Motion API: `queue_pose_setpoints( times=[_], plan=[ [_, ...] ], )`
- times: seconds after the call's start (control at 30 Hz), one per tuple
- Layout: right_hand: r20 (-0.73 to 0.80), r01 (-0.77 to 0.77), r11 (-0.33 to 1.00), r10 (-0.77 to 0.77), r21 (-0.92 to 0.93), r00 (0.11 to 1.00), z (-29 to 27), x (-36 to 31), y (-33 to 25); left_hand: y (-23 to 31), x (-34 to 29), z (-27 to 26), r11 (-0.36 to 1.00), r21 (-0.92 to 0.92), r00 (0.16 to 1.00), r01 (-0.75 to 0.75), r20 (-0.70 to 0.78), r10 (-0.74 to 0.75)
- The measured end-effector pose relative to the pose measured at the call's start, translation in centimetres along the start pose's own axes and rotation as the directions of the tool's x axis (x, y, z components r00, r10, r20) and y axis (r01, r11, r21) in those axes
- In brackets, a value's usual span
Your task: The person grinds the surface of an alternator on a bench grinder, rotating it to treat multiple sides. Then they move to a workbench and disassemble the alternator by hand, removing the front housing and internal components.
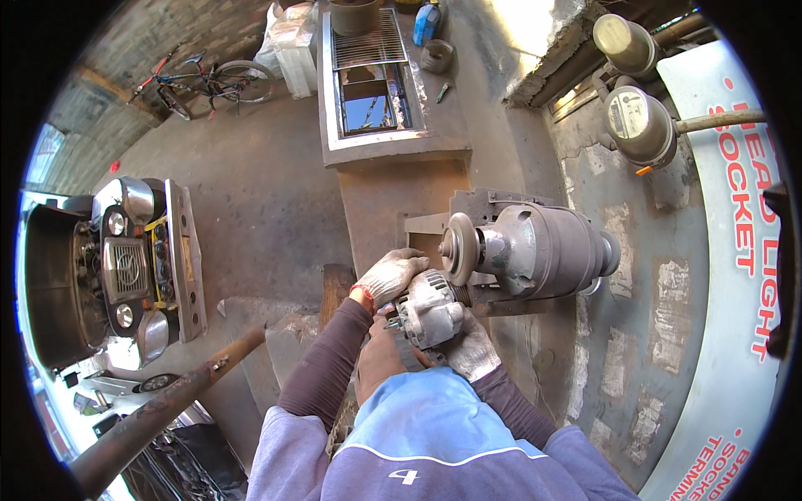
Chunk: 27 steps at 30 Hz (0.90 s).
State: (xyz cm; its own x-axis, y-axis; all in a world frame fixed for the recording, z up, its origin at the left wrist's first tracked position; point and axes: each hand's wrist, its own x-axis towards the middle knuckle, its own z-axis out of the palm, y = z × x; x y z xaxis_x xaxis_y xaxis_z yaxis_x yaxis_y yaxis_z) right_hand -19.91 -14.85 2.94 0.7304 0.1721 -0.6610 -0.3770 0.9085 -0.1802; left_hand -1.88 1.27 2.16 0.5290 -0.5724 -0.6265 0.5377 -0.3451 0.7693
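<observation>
A grey metal alternator (432,314) with a slotted housing is held in front of my chest, above my lap. My left hand (391,278), in a whitish work glove with a red band at the wrist, curls over its upper left side. Gripping the lower right side is my right hand (474,347), gloved too, its fingertips partly hidden. Just beyond the alternator stands a large grey electric motor (547,250) with a round wheel (459,249) on its shaft. The alternator's pulley end lies close to that wheel; whether they touch I cannot tell.
Ahead is a bench (334,153) with a framed glass panel. A blue bottle (426,23) stands beyond it. Meters (639,125) and a lettered sign (710,209) line the right. A slanting pole (167,409), a vehicle (125,265) and a bicycle (205,83) are at left.
</observation>
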Motion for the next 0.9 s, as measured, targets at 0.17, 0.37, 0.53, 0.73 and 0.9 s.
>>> queue_pose_setpoints(
  times=[0.17,0.37,0.53,0.73,0.9],
  plan=[
    [-0.084,0.058,0.984,-0.073,-0.169,0.994,0.0,-0.2,-0.2,0.0,0.3,0.2,0.999,0.037,1.000,-0.030,0.000,0.030],
    [-0.088,0.065,0.977,-0.084,-0.201,0.993,0.0,-0.6,-0.5,-0.5,0.7,0.4,1.000,-0.002,1.000,-0.009,0.020,0.009],
    [-0.087,0.019,0.995,-0.028,-0.101,0.996,-0.4,-0.7,-0.8,-1.3,0.8,0.9,0.994,-0.107,1.000,-0.022,0.000,0.022],
    [-0.076,0.035,0.995,-0.042,-0.095,0.996,-0.8,-0.7,-1.1,-1.9,1.1,0.9,0.997,-0.058,0.999,-0.049,-0.009,0.049],
    [0.054,0.103,0.977,-0.094,-0.189,0.994,-0.7,-1.1,-1.4,-3.0,0.9,1.2,0.992,-0.029,0.992,-0.127,-0.018,0.126]
  ],
)
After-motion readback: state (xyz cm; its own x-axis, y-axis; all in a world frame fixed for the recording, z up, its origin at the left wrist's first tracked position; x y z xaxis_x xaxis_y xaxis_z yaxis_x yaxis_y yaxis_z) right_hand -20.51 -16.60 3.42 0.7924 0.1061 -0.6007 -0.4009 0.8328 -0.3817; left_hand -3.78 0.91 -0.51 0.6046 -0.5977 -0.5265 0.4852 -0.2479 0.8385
